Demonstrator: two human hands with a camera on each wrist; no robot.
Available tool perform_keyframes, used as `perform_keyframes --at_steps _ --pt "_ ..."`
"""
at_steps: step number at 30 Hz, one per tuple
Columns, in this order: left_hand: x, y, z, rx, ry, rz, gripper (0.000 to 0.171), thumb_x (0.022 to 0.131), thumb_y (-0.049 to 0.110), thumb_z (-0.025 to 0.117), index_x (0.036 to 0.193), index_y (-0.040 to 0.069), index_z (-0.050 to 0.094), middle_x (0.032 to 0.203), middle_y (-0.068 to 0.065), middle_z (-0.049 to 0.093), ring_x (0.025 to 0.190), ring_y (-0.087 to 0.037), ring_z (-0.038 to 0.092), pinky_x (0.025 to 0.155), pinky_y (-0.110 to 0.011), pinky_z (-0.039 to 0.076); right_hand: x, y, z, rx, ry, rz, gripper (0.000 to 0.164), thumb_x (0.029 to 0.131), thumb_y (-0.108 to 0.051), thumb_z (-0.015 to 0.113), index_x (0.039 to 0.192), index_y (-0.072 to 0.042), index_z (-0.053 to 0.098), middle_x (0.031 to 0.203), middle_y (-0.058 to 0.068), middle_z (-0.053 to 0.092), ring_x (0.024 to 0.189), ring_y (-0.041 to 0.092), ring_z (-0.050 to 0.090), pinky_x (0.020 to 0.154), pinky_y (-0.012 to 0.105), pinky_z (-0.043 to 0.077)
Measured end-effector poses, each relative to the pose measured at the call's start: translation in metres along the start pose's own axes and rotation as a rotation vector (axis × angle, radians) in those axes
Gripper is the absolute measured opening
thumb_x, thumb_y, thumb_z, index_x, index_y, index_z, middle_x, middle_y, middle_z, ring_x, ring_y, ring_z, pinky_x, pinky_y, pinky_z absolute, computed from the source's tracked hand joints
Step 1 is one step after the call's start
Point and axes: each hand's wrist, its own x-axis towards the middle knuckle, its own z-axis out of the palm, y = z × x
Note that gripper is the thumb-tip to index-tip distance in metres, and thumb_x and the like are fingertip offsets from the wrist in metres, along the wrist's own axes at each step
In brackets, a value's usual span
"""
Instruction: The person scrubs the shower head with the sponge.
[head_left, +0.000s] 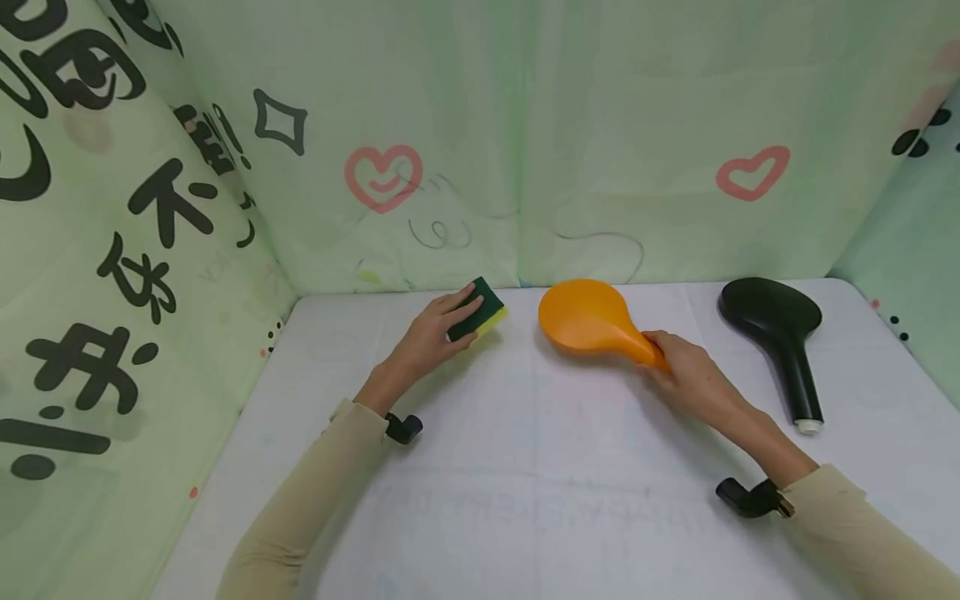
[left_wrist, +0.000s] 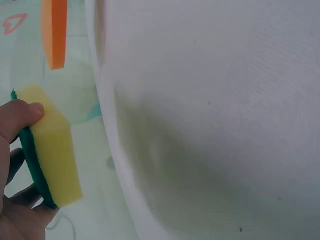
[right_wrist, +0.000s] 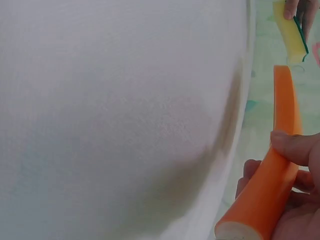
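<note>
My left hand point(head_left: 423, 337) holds a two-sided sponge point(head_left: 487, 302), dark green on one face and yellow on the other, raised over the back of the table. In the left wrist view, the thumb presses on an edge of the sponge point(left_wrist: 56, 155). My right hand point(head_left: 693, 375) grips the handle of an orange shower head point(head_left: 583, 317), its round head pointing left toward the sponge without touching it. The right wrist view shows my fingers curled around the orange handle point(right_wrist: 262, 195), with its pale end toward the camera. The face of the head is turned away and hidden.
A black shower head point(head_left: 771, 312) with a white handle end lies on the table right of my right hand. White cloth covers the table point(head_left: 525, 500). Green printed curtains point(head_left: 600, 108) stand along its back and sides.
</note>
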Motion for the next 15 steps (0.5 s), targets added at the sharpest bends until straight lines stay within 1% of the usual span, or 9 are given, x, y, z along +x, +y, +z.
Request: perform_keyframes --at_steps 3,7,10,15 --pt "0.002 0.005 -0.002 0.003 0.023 0.017 0.057 0.095 0.019 0.074 0.147 0.008 0.054 0.160 -0.009 0.040 0.140 -0.035 0.044 0.109 -0.046 0.047 0.001 -0.003 -0.004 -0.009 0.023 -0.030 0.049 0.094 -0.006 0.072 0.134 0.013 0.051 0.124 0.032 0.061 0.105 0.044 0.058 0.099 0.062 0.048" --pt "0.005 0.013 -0.003 -0.012 0.076 0.063 0.055 0.094 0.020 0.076 0.144 0.009 0.058 0.157 -0.010 0.045 0.137 -0.035 0.048 0.109 -0.044 0.048 0.002 -0.007 -0.008 -0.016 0.062 -0.080 0.048 0.092 -0.007 0.074 0.132 0.012 0.054 0.121 0.030 0.063 0.103 0.043 0.060 0.096 0.061 0.049" --pt "0.008 0.019 -0.004 -0.026 0.107 0.103 0.053 0.093 0.019 0.077 0.142 0.008 0.060 0.155 -0.011 0.047 0.135 -0.034 0.050 0.108 -0.043 0.048 0.002 -0.010 -0.010 -0.020 0.073 -0.106 0.047 0.092 -0.008 0.075 0.132 0.010 0.056 0.120 0.029 0.064 0.102 0.042 0.062 0.095 0.060 0.050" --pt "0.014 0.028 -0.007 -0.040 0.116 0.144 0.052 0.092 0.019 0.078 0.140 0.007 0.062 0.153 -0.012 0.050 0.133 -0.034 0.051 0.107 -0.042 0.050 0.001 -0.017 -0.012 -0.017 0.061 -0.129 0.048 0.094 -0.010 0.074 0.135 0.008 0.056 0.122 0.027 0.065 0.103 0.040 0.063 0.095 0.059 0.052"
